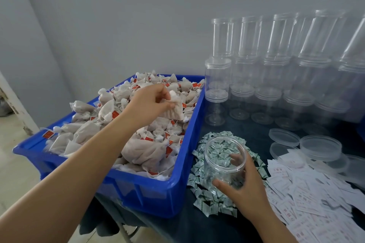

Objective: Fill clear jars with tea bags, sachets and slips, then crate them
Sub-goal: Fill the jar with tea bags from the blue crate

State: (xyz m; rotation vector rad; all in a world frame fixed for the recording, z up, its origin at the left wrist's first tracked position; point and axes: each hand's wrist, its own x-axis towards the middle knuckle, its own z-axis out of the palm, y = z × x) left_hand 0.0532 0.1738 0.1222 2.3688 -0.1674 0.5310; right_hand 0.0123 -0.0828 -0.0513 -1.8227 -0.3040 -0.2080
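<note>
Your left hand [153, 98] is out over the blue bin [183, 179], fingers and thumb pinched on one tea bag [172, 109] lifted just clear of the heap; a pinch at the top lets the bag hang free, so it should drop into a jar mouth without snagging its neighbours' strings; your right hand [244, 178] is wrapped round the open jar [224, 161], thumb on the near wall and fingers curled over the far side, which steadies it and keeps the mouth facing up and toward the bin (a short carry for the bag); the jar sits on the sachets [207, 201], a loose green-and-white scatter just beside the bin, and looks empty, the sachets showing through its clear wall; I judge this to be the first item going into this jar; the slips [308, 199] lie spread to the right of the sachets, within reach of the same hand, so all three fillers ring the jar; lids [320, 147] wait behind the slips, and the empty jars [276, 69] are stacked against the wall, out of the working space yet near; no crate for finished jars is in view
</note>
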